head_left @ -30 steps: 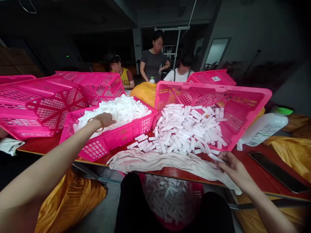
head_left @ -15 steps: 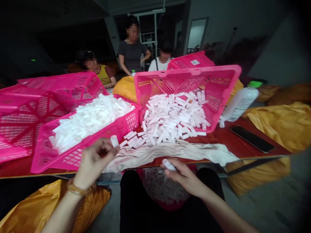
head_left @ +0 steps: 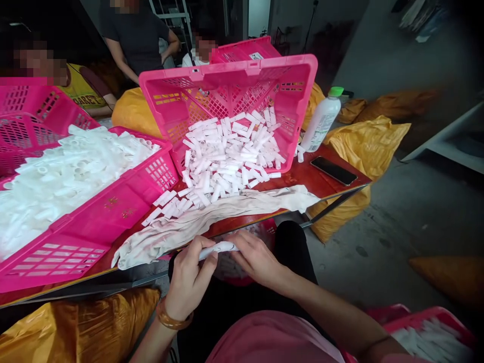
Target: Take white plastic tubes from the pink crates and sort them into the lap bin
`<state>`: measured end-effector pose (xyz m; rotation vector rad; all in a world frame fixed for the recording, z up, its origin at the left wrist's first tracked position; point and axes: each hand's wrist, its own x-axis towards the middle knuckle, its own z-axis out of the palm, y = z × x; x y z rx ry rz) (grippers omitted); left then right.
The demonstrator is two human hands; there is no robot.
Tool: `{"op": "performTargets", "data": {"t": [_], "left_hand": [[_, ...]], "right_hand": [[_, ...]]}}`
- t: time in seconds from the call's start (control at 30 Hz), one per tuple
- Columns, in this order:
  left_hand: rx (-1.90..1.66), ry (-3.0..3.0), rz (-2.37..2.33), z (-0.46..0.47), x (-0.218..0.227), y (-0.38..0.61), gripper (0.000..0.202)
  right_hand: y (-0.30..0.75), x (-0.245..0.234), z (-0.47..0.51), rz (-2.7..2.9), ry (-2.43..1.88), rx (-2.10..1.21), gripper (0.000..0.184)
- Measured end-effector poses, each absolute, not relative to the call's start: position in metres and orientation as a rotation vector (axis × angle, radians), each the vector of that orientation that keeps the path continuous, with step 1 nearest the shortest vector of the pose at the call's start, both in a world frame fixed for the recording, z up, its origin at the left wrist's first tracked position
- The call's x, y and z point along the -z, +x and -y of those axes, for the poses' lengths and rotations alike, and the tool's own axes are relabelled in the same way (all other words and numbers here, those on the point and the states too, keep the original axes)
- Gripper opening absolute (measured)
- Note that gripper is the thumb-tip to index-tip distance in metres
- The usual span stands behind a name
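White plastic tube (head_left: 218,249) — held between your left hand (head_left: 187,282) and right hand (head_left: 257,257), both closed on it, just off the crumpled cloth (head_left: 204,222). Beyond that, loose tubes (head_left: 227,156) spill from the tilted pink crate (head_left: 227,75).

Black phone (head_left: 333,170) lying on red tabletop (head_left: 291,184), white bottle with green cap (head_left: 321,121) just beyond it. Yellow sacks (head_left: 365,151) heaped on concrete floor (head_left: 378,242). Pink crate (head_left: 247,49) behind table. Co-workers past table (one standing in grey T-shirt (head_left: 136,35), one seated in yellow top (head_left: 81,91)).
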<state>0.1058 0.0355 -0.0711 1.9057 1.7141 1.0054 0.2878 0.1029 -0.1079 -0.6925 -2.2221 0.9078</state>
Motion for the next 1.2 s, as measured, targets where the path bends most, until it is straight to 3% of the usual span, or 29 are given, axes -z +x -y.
{"op": "performTargets", "data": {"t": [0.1,0.23,0.4,0.47,0.63,0.83,1.0,1.2], "left_hand": [[-0.954,1.816,-1.694,-0.031,0.08,0.113,0.012],[-1.117,1.515,-1.596,-0.028,0.088,0.109,0.03],[-1.139,1.678,-1.559,-0.029,0.085,0.088,0.011],[-1.069,1.699,-1.537,-0.03,0.084,0.088,0.012],[-1.101,1.357,-1.543,-0.031,0.085,0.106,0.03],[-1.164,1.011,-1.397,-0.036,0.1,0.119,0.031],[-1.195,0.867,-1.401,-0.039,0.11,0.138,0.036],[-0.936,1.323,-1.485,-0.032,0.132,0.138,0.034]], "right_hand": [[0.283,0.112,-0.097,2.306,-0.706,-0.691,0.026],[0.285,0.104,-0.099,2.238,-0.628,-1.06,0.022],[0.291,0.1,-0.104,2.206,-0.498,-1.386,0.019],[0.289,0.107,-0.102,2.239,-0.545,-1.212,0.021],[0.281,0.13,-0.097,2.319,-0.768,-0.071,0.029],[0.288,0.141,-0.098,2.343,-0.787,0.187,0.029],[0.291,0.143,-0.099,2.403,-0.806,0.14,0.033],[0.3,0.174,-0.102,2.483,-0.899,-0.473,0.032]]}}
